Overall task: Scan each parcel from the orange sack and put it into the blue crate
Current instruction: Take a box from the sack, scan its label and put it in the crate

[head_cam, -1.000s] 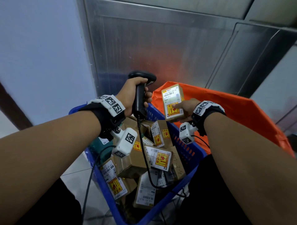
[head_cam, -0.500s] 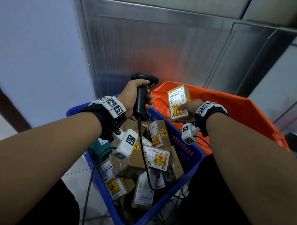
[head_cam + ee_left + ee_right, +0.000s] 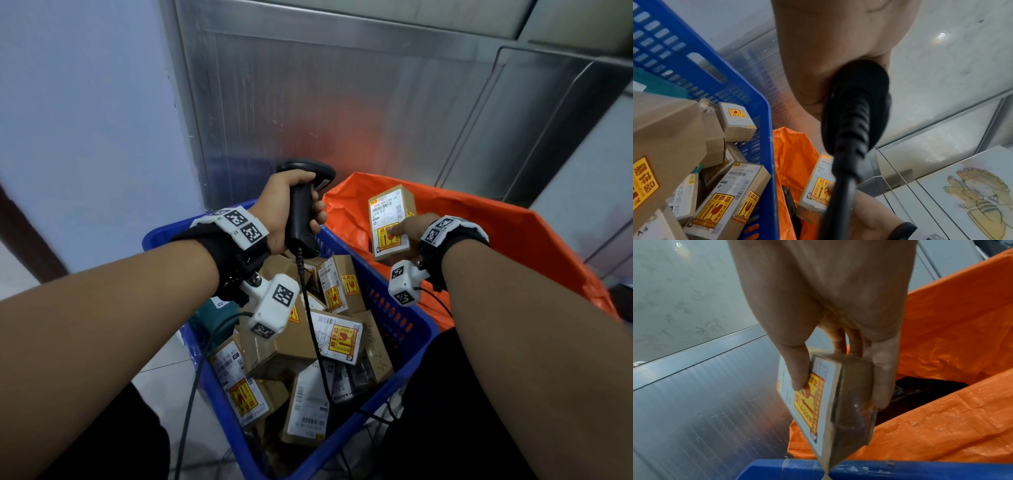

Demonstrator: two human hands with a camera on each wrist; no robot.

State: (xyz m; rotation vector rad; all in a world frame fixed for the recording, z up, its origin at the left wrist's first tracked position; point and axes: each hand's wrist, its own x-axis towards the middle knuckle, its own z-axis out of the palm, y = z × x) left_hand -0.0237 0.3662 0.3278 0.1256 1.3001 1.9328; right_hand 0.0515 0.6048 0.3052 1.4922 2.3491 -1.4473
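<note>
The left hand (image 3: 286,209) is wrapped tight around the black scanner (image 3: 303,205), held up over the far edge of the blue crate (image 3: 407,325). The right hand (image 3: 409,229) pinches a small brown parcel (image 3: 390,222), with the thumb on its label and the fingers behind it. The parcel is up in the air over the orange sack (image 3: 513,246), just beside the crate. Its label faces the person. Many parcels (image 3: 339,339) lie piled in the crate.

Crate (image 3: 404,318) of parcels (image 3: 339,337) sits left of, touching, the sack (image 3: 513,246), wall panel (image 3: 325,102) behind
</note>
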